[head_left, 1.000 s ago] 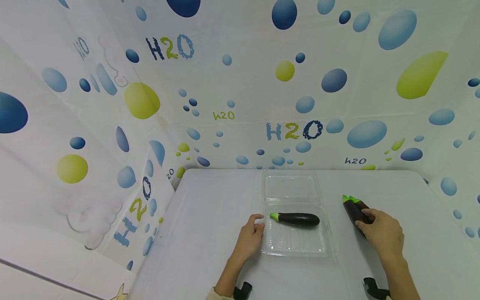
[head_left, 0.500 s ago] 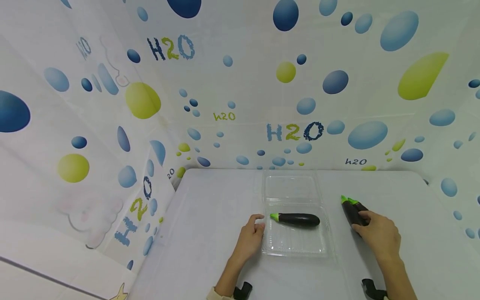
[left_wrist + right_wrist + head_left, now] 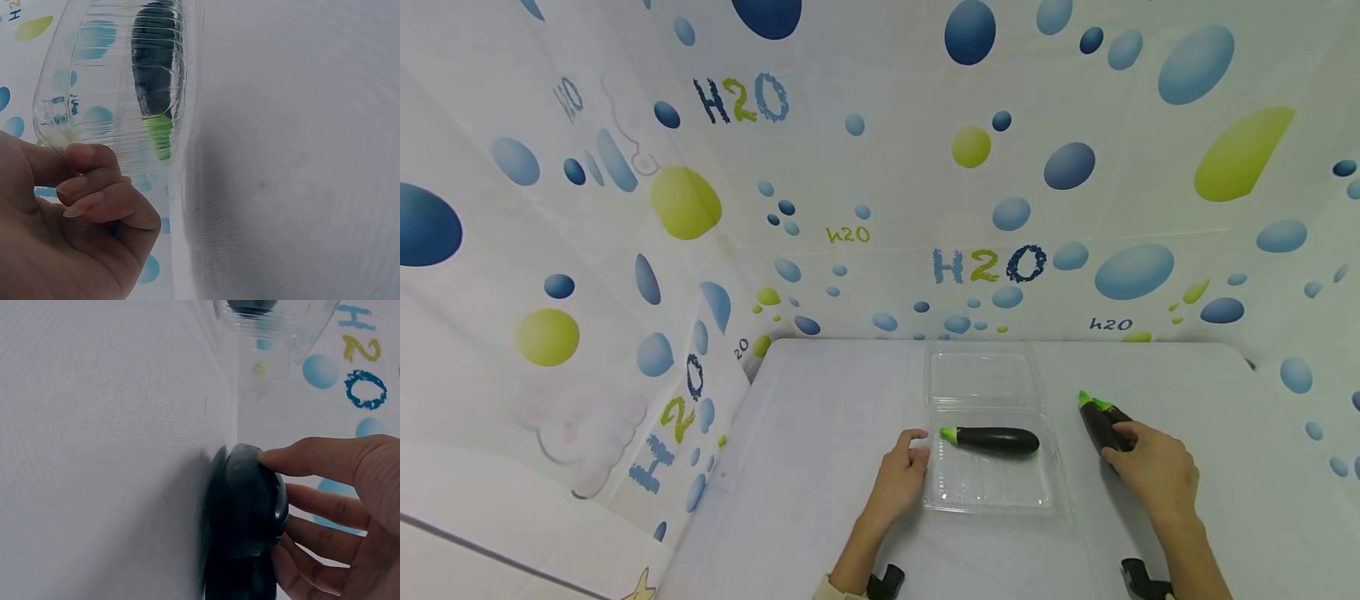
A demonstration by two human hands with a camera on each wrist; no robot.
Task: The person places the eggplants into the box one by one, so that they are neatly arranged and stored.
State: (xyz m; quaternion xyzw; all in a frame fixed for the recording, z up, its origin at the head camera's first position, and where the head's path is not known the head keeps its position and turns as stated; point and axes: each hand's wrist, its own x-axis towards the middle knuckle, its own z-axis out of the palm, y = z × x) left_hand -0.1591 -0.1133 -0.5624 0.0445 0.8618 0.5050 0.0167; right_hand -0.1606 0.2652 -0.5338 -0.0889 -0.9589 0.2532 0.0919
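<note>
A clear plastic clamshell box lies open on the table, its lid folded back. One dark eggplant with a green stem end rests crosswise in the base. At the box's left edge, my left hand pinches the rim; in the left wrist view its other fingers are curled. To the right of the box, my right hand grips an eggplant between thumb and fingers. A second eggplant lies against it, partly hidden behind the fingers. In the right wrist view the held eggplant shows its rounded end.
The white table reaches back to a curtain printed with blue and green drops. A black wrist mount is near the left wrist, another black mount near the right.
My right hand has shifted slightly left, and the two eggplants by it have moved a little left too. The left hand and the box have stayed put.
</note>
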